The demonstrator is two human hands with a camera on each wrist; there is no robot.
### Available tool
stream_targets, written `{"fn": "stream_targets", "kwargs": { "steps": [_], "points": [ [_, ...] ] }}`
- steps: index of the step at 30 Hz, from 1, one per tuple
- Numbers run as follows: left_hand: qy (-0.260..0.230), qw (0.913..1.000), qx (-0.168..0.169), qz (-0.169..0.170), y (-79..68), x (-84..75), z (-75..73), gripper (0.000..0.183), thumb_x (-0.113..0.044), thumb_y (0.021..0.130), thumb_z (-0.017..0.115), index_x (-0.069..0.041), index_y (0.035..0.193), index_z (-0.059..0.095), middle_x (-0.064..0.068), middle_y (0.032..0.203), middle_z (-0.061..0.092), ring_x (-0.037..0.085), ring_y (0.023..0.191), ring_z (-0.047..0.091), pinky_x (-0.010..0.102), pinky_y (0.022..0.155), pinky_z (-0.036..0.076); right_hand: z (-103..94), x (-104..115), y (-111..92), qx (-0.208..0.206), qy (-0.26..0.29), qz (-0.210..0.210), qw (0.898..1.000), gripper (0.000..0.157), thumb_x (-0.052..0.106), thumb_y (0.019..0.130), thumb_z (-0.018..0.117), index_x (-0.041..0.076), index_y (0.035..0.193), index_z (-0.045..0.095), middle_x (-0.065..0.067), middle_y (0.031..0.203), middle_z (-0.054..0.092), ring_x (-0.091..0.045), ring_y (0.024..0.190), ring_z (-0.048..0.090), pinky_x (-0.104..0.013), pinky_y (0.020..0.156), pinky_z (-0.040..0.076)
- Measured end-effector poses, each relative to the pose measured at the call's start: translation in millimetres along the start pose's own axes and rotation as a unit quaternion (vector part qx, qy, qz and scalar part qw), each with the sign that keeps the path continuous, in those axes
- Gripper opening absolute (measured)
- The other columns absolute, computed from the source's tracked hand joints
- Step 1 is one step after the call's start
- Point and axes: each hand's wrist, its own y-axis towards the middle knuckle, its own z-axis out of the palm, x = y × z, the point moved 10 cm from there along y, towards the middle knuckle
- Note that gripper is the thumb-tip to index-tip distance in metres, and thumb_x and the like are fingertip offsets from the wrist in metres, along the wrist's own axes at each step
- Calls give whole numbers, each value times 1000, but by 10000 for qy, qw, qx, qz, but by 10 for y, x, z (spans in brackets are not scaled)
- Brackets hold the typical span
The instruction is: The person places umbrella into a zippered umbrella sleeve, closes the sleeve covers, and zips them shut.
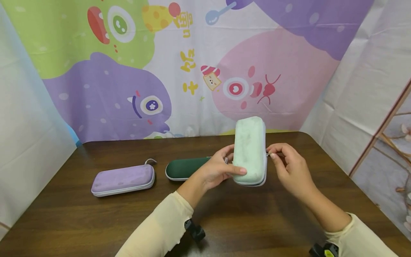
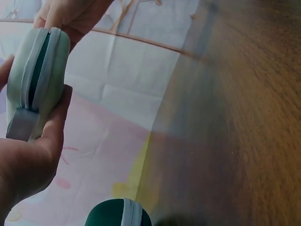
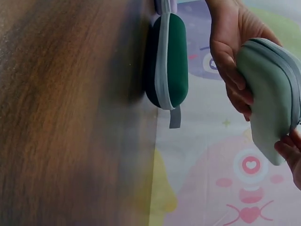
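A mint green zip case [image 1: 248,150] is held upright above the table, its broad face toward the head camera. My left hand [image 1: 213,171] grips its left side, with the thumb across the lower front. At its right edge my right hand [image 1: 293,173] pinches a small zipper pull [image 1: 268,154] between thumb and fingers. In the left wrist view the zip stands parted along the end of the case [image 2: 56,70], with dark green lining in the gap. A grey fabric tab [image 2: 22,125] sticks out there. The right wrist view shows the case [image 3: 268,94] tilted between both hands.
A dark green zip case [image 1: 186,168] lies behind my left forearm, partly hidden. Farther left on the brown wooden table [image 1: 96,225] lies a purple zip case [image 1: 123,179] with a grey loop. A cartoon-print cloth [image 1: 192,117] hangs behind the table.
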Motion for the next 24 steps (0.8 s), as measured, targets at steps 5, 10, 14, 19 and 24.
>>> {"fn": "stream_targets", "kwargs": {
  "steps": [5, 10, 14, 19, 24],
  "points": [
    [-15, 9989, -473, 58, 28, -10, -107, 37, -7, 93, 61, -2, 128, 49, 2, 87, 60, 8, 56, 41, 20, 52, 35, 11, 24, -1, 58, 62, -75, 9999, 15, -19, 85, 61, -5, 91, 58, -14, 98, 66, -1, 90, 58, -7, 75, 44],
    [-217, 9975, -668, 85, 48, -49, -169, 50, -3, 91, 64, -10, 134, 40, 9, 96, 61, 14, 64, 61, 25, 59, 52, 28, 58, -4, 110, 98, -215, 9997, 17, -20, 84, 61, -6, 92, 59, -12, 98, 68, -5, 90, 60, -7, 77, 45],
    [-281, 9984, -455, 197, 39, -132, -150, 88, 7, 86, 64, -36, 149, 20, 22, 118, 59, 27, 80, 69, 36, 64, 57, 43, 58, 3, 259, 66, -256, 9993, 19, -21, 83, 61, -6, 94, 60, -12, 98, 67, -9, 90, 62, -8, 77, 46],
    [-292, 9991, -130, 277, 23, -181, -103, 100, 13, 86, 61, -49, 150, 16, 24, 120, 57, 28, 85, 68, 39, 64, 58, 35, 61, 4, 330, -130, -309, 9989, 20, -19, 82, 63, -3, 93, 60, -10, 95, 66, -14, 85, 62, -8, 71, 45],
    [-319, 9981, -300, 434, 3, -194, -144, 100, 14, 83, 63, -43, 152, 17, 21, 114, 59, 27, 84, 69, 39, 62, 58, 32, 93, -5, 350, -315, -498, 9976, 23, -20, 79, 66, -1, 91, 61, -7, 90, 62, -9, 78, 52, -13, 67, 41]
  ]
}}
